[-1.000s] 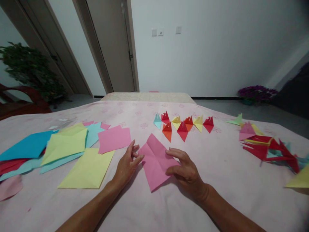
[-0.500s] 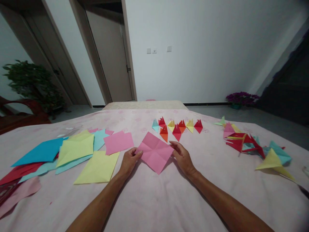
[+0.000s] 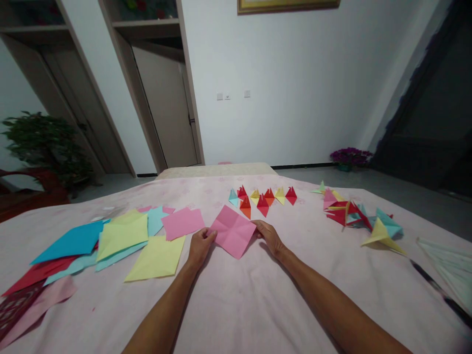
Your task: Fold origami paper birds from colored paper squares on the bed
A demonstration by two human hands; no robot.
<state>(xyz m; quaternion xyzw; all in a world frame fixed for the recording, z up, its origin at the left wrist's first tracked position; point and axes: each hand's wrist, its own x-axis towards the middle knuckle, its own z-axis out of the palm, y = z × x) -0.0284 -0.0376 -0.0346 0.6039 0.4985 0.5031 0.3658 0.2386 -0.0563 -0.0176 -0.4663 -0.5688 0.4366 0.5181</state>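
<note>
A square of pink origami paper (image 3: 233, 231) with crossing creases is held diamond-wise above the table. My left hand (image 3: 202, 246) pinches its left corner between thumb and fingers. The right corner is gripped by my right hand (image 3: 268, 237), thumb hidden or partly behind the sheet. Just beyond the paper stand several small folded paper cranes (image 3: 263, 204) in red, orange, yellow and light blue. Beside my left hand lie a loose pink sheet (image 3: 182, 223) and a yellow sheet (image 3: 157, 258).
A spread of coloured sheets, among them a blue sheet (image 3: 70, 242), covers the left. At right lie a heap of folded paper pieces (image 3: 348, 215), a black pen (image 3: 438, 287) and a pale packet (image 3: 448, 265). A pink cloth (image 3: 236, 314) covers the table.
The view has tilted up and shifted right, bringing the pen and packet into sight. Both hands keep hold of the pink paper, its right corner now slightly higher relative to its left.
</note>
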